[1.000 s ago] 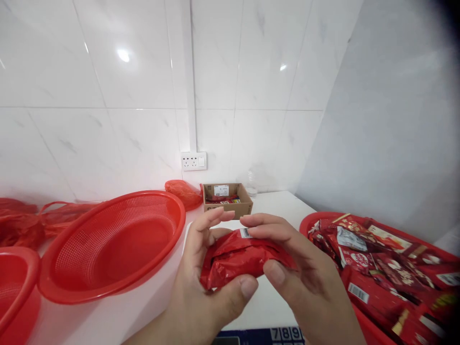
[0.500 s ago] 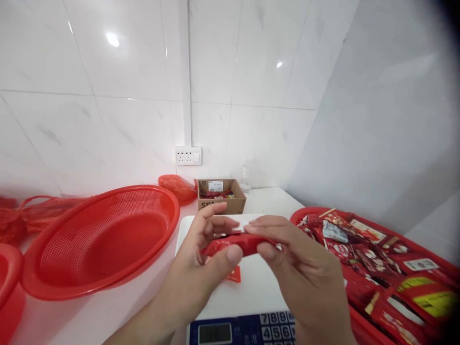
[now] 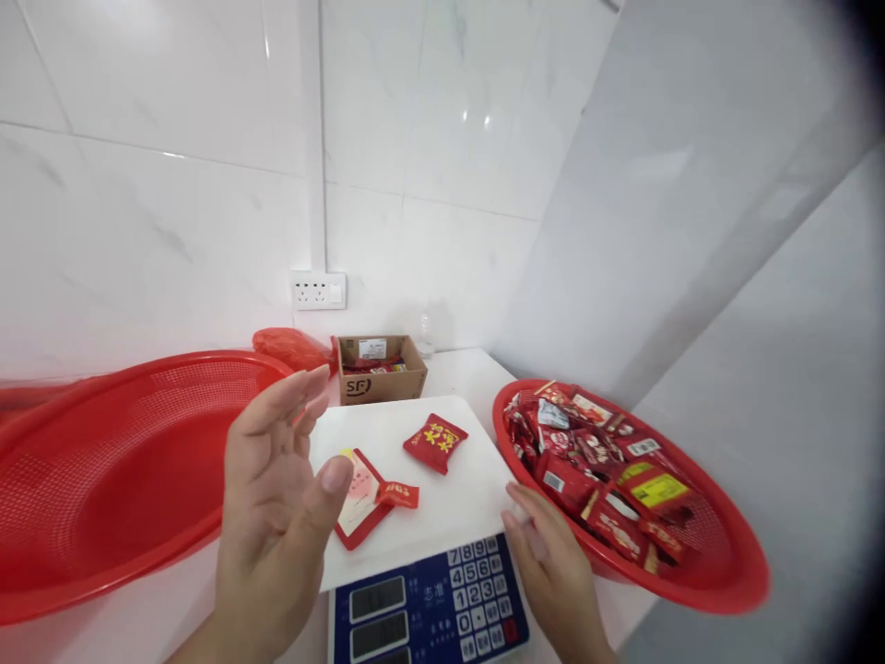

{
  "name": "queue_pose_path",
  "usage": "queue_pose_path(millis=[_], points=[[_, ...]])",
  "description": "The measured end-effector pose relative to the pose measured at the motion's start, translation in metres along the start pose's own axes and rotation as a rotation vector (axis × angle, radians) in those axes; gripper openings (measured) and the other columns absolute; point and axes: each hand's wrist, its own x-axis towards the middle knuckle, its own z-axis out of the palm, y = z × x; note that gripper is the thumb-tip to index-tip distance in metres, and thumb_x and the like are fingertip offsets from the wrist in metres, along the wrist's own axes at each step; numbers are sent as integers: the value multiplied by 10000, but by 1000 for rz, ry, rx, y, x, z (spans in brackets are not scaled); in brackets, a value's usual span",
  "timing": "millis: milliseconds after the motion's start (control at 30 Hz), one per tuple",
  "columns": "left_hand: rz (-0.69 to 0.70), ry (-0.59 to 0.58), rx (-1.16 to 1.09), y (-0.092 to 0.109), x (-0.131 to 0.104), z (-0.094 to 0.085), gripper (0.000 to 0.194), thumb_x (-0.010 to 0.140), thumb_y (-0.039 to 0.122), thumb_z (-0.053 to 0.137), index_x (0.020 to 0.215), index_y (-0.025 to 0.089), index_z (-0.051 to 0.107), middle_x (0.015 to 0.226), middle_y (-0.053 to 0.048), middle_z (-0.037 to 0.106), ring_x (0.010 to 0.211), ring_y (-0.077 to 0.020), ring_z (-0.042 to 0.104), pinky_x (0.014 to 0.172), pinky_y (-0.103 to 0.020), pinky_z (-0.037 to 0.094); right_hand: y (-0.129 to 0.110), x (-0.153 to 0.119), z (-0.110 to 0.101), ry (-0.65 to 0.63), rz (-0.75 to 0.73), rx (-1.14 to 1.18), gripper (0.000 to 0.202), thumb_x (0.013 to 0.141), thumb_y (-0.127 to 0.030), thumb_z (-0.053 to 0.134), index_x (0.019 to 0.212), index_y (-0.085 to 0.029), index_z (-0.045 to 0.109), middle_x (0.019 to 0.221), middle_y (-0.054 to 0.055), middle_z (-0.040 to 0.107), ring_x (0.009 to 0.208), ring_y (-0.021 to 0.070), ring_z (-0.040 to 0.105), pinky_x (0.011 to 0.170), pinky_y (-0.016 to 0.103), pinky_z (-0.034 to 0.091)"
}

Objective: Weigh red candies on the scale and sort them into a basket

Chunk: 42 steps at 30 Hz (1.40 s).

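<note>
My left hand is raised over the left side of the scale's white plate, open, thumb apart from curved fingers, holding nothing. Beside its thumb lies a flat red and cream packet with a pink print, partly hidden by the hand. A small red wrapped candy rests on that packet's right edge. Farther back on the plate sits a red pillow-shaped snack packet with yellow characters. My right hand is at the plate's right edge, its thumb and fingers apart with nothing visible between them.
At right, a red basket holds many red snack packets. A big red basket stands at left. Behind the scale are a cardboard box with packets and a red plastic bag. The scale's blue keypad panel faces me.
The red packet that both hands held now lies on the scale plate. My hands have parted, left hand to the left, right hand down beside the plate. The view has turned right.
</note>
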Motion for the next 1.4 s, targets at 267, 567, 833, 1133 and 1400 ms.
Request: queue_pose_path(millis=[267, 567, 833, 1133, 1400], points=[[-58, -262, 375, -17, -15, -1, 415, 911, 246, 617, 1304, 326, 509, 1375, -29, 541, 1328, -224, 472, 1106, -346, 402, 40, -105, -4, -44, 17, -80, 371, 988, -394, 458, 1257, -198, 620, 1276, 135, 666, 1134, 273, 670, 882, 381, 610], [41, -943, 1051, -77, -23, -16, 526, 935, 468, 507, 1417, 261, 469, 1521, -115, 449, 1432, -371, 333, 1092, -593, 378, 40, -108, -9, 104, -112, 28, 195, 968, -223, 488, 1072, -192, 650, 914, 101, 761, 805, 224, 752, 703, 324, 644], [-84, -1058, 1344, -131, -12, -36, 645, 957, 511, 386, 1504, 169, 371, 1577, -179, 308, 1444, -377, 292, 1106, -583, 346, 41, -108, -11, 85, -145, 166, 202, 930, -149, 501, 1071, -203, 635, 867, 76, 744, 752, 190, 730, 669, 274, 619], [118, -1276, 1315, -124, 3, 40, 623, 960, 526, 418, 1498, 214, 381, 1577, -149, 330, 1466, -387, 234, 1113, -623, 296, 46, -113, -3, 76, -88, 281, 212, 937, -147, 436, 1000, -219, 624, 804, 51, 720, 681, 167, 705, 611, 250, 577], [183, -1707, 1109, -150, 0, 196, 375, 937, 364, 596, 1252, 161, 599, 1305, -135, 614, 1228, -276, 558, 1032, -452, 464, 48, -112, -9, 46, -113, 304, 237, 927, -163, 401, 957, -219, 629, 767, 42, 715, 651, 171, 696, 590, 258, 569]])
